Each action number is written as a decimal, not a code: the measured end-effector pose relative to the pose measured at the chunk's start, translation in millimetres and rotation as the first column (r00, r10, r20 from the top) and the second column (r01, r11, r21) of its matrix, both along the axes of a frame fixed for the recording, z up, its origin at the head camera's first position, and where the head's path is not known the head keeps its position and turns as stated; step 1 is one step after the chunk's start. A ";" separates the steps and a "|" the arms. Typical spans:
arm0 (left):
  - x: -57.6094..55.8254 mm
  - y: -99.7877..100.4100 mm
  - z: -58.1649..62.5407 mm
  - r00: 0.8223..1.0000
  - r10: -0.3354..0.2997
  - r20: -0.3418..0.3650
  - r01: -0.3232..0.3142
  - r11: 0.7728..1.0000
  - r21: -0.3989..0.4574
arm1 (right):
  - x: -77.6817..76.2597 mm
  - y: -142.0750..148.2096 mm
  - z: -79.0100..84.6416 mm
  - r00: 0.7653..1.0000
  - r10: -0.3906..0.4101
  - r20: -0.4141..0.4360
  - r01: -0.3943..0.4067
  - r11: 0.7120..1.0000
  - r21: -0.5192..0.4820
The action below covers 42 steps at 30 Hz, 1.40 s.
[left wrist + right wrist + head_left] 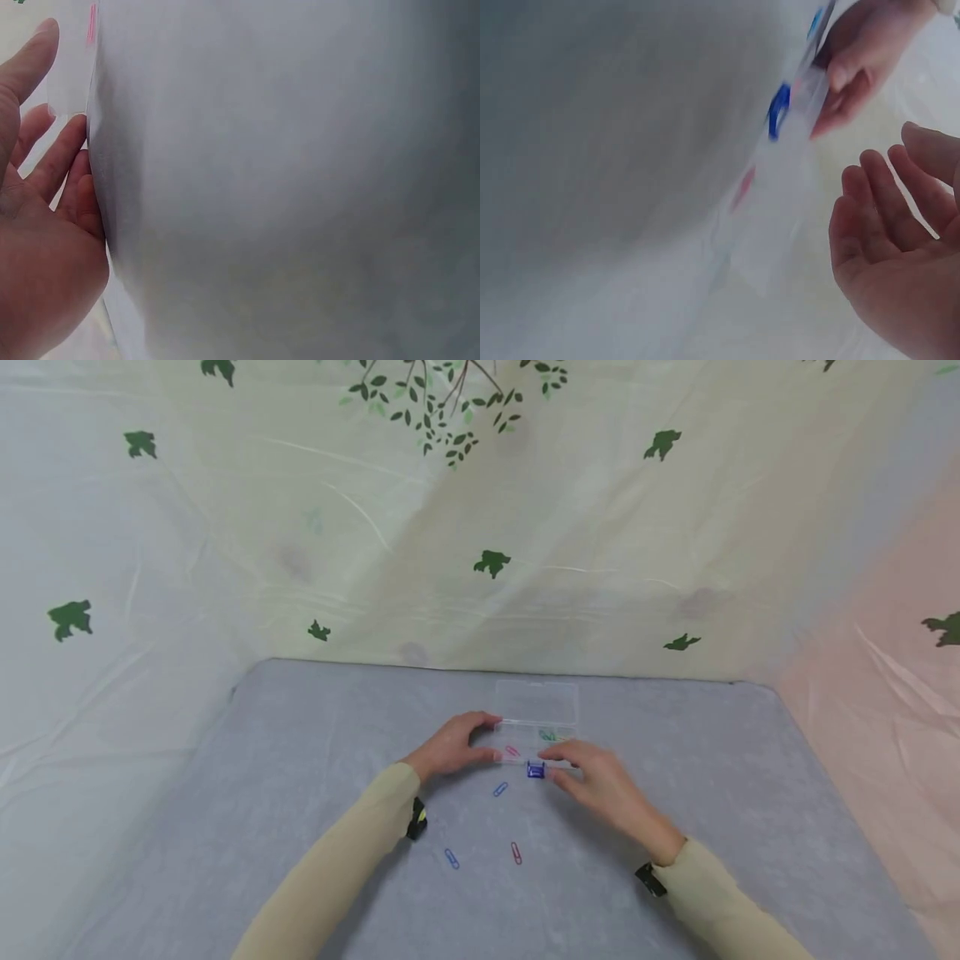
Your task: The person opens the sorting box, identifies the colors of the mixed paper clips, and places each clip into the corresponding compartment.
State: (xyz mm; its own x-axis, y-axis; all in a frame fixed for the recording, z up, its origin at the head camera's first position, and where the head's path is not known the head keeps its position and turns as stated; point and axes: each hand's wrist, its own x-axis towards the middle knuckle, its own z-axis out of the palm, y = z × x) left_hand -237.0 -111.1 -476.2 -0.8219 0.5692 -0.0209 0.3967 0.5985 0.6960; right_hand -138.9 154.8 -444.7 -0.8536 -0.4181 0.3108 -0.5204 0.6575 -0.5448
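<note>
A clear plastic box [536, 702] lies with its lid raised toward the back wall. My left hand [453, 745] holds the box's left end, thumb at the front corner and fingers toward the back; in the left wrist view the fingertips [75, 127] touch the end. At the box's front edge is a blue binder clip [536, 770], seen also in the right wrist view [778, 111]. My right hand [603, 781] is just right of it, fingers loosely bent and holding nothing. Inside the box are a pink paper clip [512, 751] and green paper clips [548, 736].
On the grey cloth in front of the box lie a blue paper clip [500, 789], another blue paper clip [452, 859] and a red paper clip [516, 853]. A pale leaf-patterned curtain [405, 610] hangs behind the table.
</note>
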 end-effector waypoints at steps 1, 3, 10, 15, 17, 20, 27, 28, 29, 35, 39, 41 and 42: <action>-0.3 -0.4 -0.5 1.000 0.000 -0.001 0.000 1.000 0.004 | 0.1 -3.9 -0.7 1.000 0.013 0.018 -0.013 1.000 -0.010; -0.8 -1.1 -1.3 1.000 0.001 0.000 -0.001 1.000 0.009 | -0.1 -11.4 -2.2 0.998 0.037 0.054 -0.036 0.999 -0.024; -2.4 -2.6 -2.5 1.000 -0.002 -0.017 0.003 0.999 0.038 | -6.9 -30.7 -10.9 0.983 0.129 0.134 -0.126 0.991 -0.035; -3.3 -2.3 -4.2 0.999 -0.012 -0.031 0.014 0.998 0.062 | -10.4 -38.6 -14.6 0.967 0.175 0.182 -0.169 0.984 -0.050; -3.5 -2.3 -4.4 1.000 -0.010 -0.029 0.012 0.998 0.069 | -11.1 -41.3 -15.8 0.962 0.195 0.190 -0.190 0.981 -0.044; -3.8 -2.4 -4.8 0.999 -0.008 -0.031 0.011 0.997 0.081 | -12.1 -45.8 -17.6 0.961 0.198 0.196 -0.199 0.980 -0.011; -5.5 -3.5 -7.8 1.000 -0.013 -0.020 0.015 0.997 0.079 | -13.5 -54.3 -21.1 0.967 0.147 0.206 -0.174 0.978 0.119; -5.6 -3.6 -8.0 1.000 -0.014 -0.018 0.016 0.997 0.075 | -13.3 -55.5 -21.5 0.969 0.143 0.203 -0.172 0.976 0.136; -5.4 -3.7 -8.2 1.000 -0.014 -0.019 0.016 0.997 0.074 | -12.9 -56.6 -21.9 0.970 0.137 0.201 -0.169 0.974 0.152; -2.6 -3.4 -7.4 1.000 -0.009 -0.022 0.011 0.997 0.071 | -9.8 -63.4 -21.1 0.976 0.085 0.199 -0.128 0.968 0.216; -1.7 -3.1 -8.2 1.000 -0.001 -0.016 0.002 0.998 0.070 | -8.5 -63.8 -22.3 0.983 0.064 0.171 -0.106 0.963 0.249; -1.5 -3.2 -8.9 1.000 0.000 -0.014 0.001 0.998 0.069 | -7.7 -63.0 -22.6 0.986 0.056 0.156 -0.095 0.961 0.261; -1.5 -3.1 -9.3 1.000 0.000 -0.015 0.001 0.998 0.070 | -7.2 -62.4 -22.7 0.988 0.052 0.148 -0.090 0.960 0.265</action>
State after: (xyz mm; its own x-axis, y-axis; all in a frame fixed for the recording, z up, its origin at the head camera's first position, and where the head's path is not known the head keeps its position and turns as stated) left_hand -238.5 -114.2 -485.6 -0.8217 0.5691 0.0310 0.4074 0.5483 0.7304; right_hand -146.1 92.4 -467.4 -0.8452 -0.5311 0.0589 -0.5033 0.7542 -0.4216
